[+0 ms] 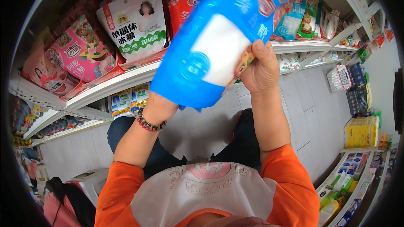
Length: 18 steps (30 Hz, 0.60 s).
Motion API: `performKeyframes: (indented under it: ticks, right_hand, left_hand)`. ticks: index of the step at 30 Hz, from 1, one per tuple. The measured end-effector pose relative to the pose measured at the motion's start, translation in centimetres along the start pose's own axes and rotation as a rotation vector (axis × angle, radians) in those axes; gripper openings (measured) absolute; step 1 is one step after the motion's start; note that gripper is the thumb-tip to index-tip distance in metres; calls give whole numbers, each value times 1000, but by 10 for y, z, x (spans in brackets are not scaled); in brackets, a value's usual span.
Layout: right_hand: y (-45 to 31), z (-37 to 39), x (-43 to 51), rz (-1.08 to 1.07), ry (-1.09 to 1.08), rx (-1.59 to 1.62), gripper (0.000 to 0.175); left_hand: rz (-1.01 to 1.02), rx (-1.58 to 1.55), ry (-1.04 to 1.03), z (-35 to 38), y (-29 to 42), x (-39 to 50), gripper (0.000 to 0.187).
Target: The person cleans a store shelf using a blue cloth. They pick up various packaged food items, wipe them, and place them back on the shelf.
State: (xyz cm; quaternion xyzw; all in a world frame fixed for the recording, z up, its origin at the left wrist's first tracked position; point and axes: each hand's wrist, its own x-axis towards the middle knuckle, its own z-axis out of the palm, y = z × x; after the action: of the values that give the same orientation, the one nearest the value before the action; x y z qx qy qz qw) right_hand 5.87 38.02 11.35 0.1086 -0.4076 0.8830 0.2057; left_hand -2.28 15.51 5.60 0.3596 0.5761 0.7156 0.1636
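Observation:
A blue plastic pouch (176,69) with a clear window of white granules, probably sugar, is tilted up before the shelf, its upper part blurred. My right hand (262,66) grips its right edge, thumb on the front. Under that thumb shows an orange cartoon figure (244,63); I cannot tell whether it is print on the pouch or a second packet. My left hand (164,104) is at the pouch's lower left end, its fingers hidden behind the pouch. A beaded bracelet (148,121) circles the left wrist.
A white metal shelf (107,86) ahead bears a white sugar pouch (135,22), a pink pouch (83,52) and a teal pouch (288,19). Packets (129,99) lie on the lower shelf. At right stand a white basket (337,77) and a yellow pack (361,132); a stool (90,181) stands behind left.

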Motion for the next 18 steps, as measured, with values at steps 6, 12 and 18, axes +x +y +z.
performKeyframes:
  ticks: [6, 12, 18]
  right_hand:
    - [0, 11, 2, -107, 220, -233, 30]
    - [-8, 12, 5, -210, 258, -386, 28]
    - [-7, 18, 0, -200, 246, -541, 32]
  left_hand:
    - [-232, -655, -249, -5, -18, 5, 47]
    - [-266, -694, -205, 3, -7, 11, 61]
    - [-426, -422, -140, 6, -4, 17, 64]
